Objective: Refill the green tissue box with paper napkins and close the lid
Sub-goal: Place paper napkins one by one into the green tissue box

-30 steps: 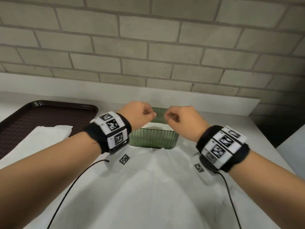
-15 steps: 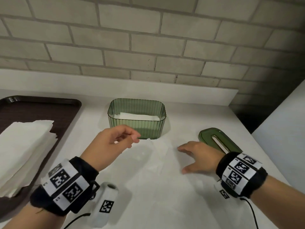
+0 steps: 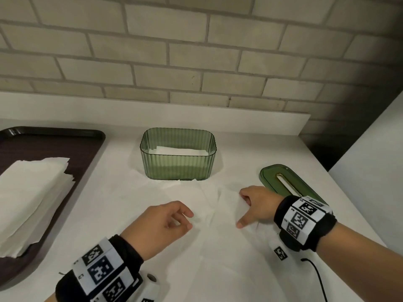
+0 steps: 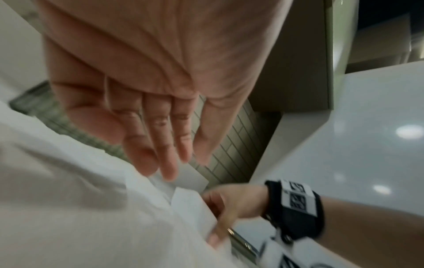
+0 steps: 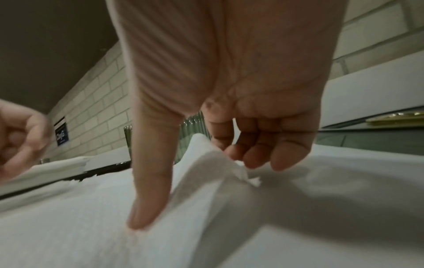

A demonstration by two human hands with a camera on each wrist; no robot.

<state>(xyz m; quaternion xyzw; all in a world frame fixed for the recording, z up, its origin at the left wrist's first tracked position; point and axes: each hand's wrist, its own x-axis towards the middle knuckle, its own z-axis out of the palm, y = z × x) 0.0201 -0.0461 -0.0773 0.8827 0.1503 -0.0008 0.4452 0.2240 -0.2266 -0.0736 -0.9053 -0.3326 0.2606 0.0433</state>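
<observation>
The green ribbed tissue box (image 3: 178,164) stands open at the back of the counter, with white napkins (image 3: 177,150) lying low inside. Its green slotted lid (image 3: 281,179) lies flat to the right. A large white napkin (image 3: 209,247) is spread on the counter in front of the box. My right hand (image 3: 242,211) presses its thumb (image 5: 146,208) on this sheet while the curled fingers (image 5: 252,156) bunch up a fold (image 5: 213,163) of it. My left hand (image 3: 189,219) hovers just above the sheet, fingers loosely bent, holding nothing.
A dark brown tray (image 3: 91,149) at the left holds a stack of white napkins (image 3: 28,197). A brick wall with a white ledge (image 3: 196,114) runs behind the box. The counter's right edge drops off beyond the lid.
Both hands have come back from the box toward me. The right hand, flat on the sheet half a second ago, now curls its fingers and raises a fold. The left hand has sunk closer.
</observation>
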